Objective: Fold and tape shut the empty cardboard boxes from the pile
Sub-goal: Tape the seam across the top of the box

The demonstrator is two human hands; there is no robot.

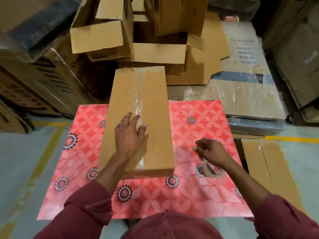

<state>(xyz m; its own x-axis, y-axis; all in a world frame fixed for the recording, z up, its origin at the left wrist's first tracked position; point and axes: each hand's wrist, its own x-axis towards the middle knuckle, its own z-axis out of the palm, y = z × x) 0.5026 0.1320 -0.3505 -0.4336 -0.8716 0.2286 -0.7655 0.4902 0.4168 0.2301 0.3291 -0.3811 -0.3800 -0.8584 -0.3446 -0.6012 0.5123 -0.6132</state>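
Evidently the left hand (pixel 130 135) is pressing flat, fingers spread, on the long cardboard box (pixel 138 121) at frame centre, smoothing tape along its seam. Lower right, the right hand (pixel 211 151), fingers loosely curled, is hovering over the tape roll (pixel 211 169) on the surface (pixel 189 195).

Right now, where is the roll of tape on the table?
In the head view, the tape roll lies on the pink patterned table cover, right of the long taped box, just below the right hand.
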